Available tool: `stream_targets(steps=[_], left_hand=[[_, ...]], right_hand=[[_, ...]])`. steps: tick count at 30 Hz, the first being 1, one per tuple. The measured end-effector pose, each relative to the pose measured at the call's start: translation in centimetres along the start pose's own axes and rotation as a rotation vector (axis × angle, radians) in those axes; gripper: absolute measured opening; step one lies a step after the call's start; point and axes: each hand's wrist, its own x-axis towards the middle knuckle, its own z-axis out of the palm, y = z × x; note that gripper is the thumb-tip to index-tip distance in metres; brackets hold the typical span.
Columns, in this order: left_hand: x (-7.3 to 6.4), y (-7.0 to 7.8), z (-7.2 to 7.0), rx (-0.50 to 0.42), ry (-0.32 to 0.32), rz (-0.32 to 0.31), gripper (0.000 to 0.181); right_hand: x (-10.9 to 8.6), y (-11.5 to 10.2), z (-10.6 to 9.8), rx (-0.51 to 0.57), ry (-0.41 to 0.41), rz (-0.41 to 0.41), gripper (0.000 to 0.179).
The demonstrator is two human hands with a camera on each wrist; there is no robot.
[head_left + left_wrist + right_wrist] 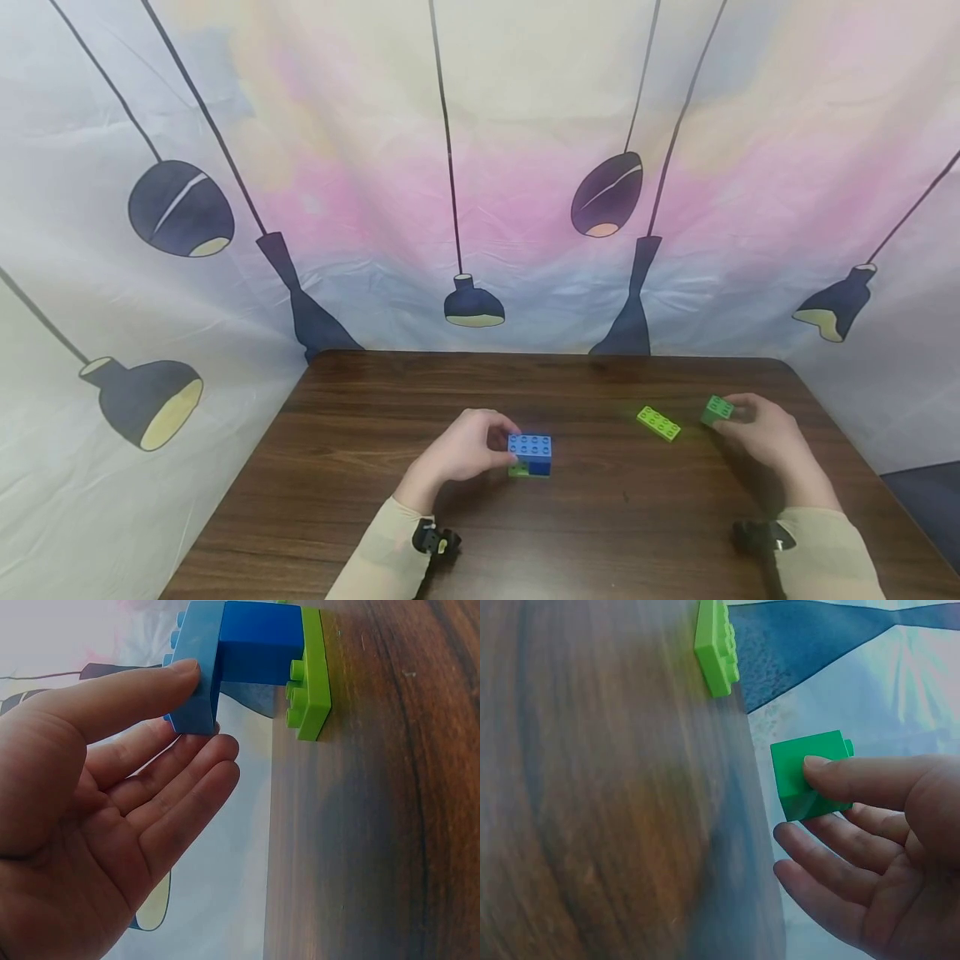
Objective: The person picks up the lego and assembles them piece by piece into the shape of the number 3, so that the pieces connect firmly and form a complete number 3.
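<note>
Surface: dark wooden table (360, 467), with a lamp-print backdrop (480, 167) hung behind and to both sides of it.
Left hand: my left hand (461, 450) sits near the middle of the table, thumb and fingers pinching the top of the blue block stack (530, 454); the left wrist view shows the thumb (127, 694) on the upper blue block.
Stack: 2 blue layers on a lime base plate (311, 671), resting on the table.
Right hand: my right hand (757, 433) pinches 1 small green block (717, 409) between thumb and fingers, lifted clear of the wood.
Loose piece: a lime flat brick (658, 422) lies between the hands, nearer the right one, its long axis running diagonally.
Key relation: the stack lies well to the left of the green block; I judge the right hand must carry it left.
</note>
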Motion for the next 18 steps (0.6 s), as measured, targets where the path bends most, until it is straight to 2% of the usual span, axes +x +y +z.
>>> stream_targets(steps=[11,18], left_hand=[[-0.1,0.1,0.0,0.001,0.001,0.000,0.028],[0.0,0.1,0.1,0.002,0.002,0.002,0.028]], right_hand=[[-0.3,-2.2,0.6,0.011,0.040,-0.090,0.062],[-0.5,-3.7,1.3,0.029,0.024,-0.140,0.061]])
